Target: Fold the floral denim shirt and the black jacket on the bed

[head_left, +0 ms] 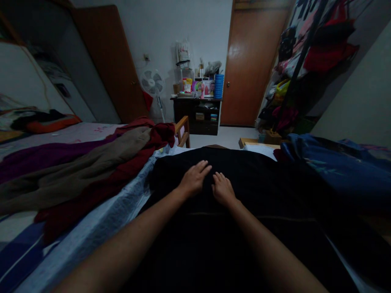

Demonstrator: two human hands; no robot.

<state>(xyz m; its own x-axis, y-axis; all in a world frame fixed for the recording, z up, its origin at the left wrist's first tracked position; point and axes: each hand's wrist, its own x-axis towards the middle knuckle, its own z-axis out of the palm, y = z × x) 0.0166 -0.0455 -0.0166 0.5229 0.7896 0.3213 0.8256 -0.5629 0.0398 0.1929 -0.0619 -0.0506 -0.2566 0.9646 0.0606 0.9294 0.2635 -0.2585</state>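
Observation:
A large black garment lies spread over the bed in front of me, with a thin pale seam line running across it. My left hand rests on its upper part, fingers stretched out and holding nothing. Close beside it on the right, my right hand touches the same dark cloth, its fingers slightly bent and apart. The lower part of the garment is so dark that its shape cannot be made out. Light bedding shows along its left side.
To the left lie a grey-brown garment, a dark red one and a purple one. Folded blue denim is heaped on the right. Beyond stand a fan, a dark cabinet and a wooden door.

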